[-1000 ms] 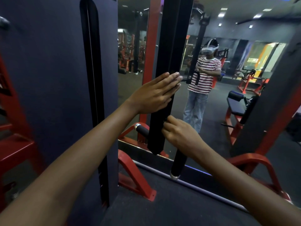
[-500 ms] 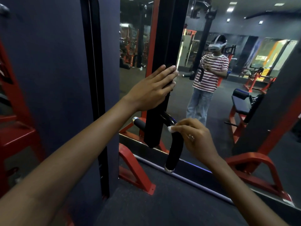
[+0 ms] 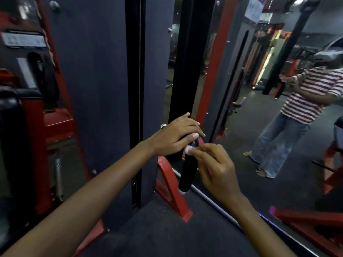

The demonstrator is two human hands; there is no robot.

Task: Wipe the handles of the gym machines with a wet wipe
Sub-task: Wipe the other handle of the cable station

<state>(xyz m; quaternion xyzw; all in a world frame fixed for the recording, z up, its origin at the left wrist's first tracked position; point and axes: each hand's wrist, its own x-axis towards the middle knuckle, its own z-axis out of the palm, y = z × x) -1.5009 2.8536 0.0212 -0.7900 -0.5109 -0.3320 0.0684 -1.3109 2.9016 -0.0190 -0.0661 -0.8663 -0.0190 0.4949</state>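
The black handle (image 3: 187, 173) is taken as the landmark; it hangs nearly upright, its pale end cap toward the floor (image 3: 167, 229), just in front of the mirror (image 3: 259, 164).

Nearest, both forearms are seen reaching in from the bottom edge toward the handle. The right hand (image 3: 215, 169) is placed just right of the handle. Its grip is closed in a pinch: thumb and fingertips are pressed on a small white wet wipe (image 3: 187, 150), which is held against the upper part of the handle. Only a small part of the wipe is visible; the rest is hidden by the fingers.

The left hand (image 3: 174, 138) is laid over the top of the handle and the lower end of the black upright bar (image 3: 182, 71) above it. Its grip is slack: fingers are extended and rest flat, thumb lying along the top of the handle, nothing enclosed.

Left of the handle, the dark grey machine panel (image 3: 98, 89) with a vertical black slot is noted. Below the handle, a red frame foot (image 3: 174, 193) is bolted at floor level. Further left, red machine parts appear blurred.

Behind the handle, a person in a striped shirt (image 3: 311, 95) and jeans is reflected in the mirror, to the right. Red equipment is reflected beyond.
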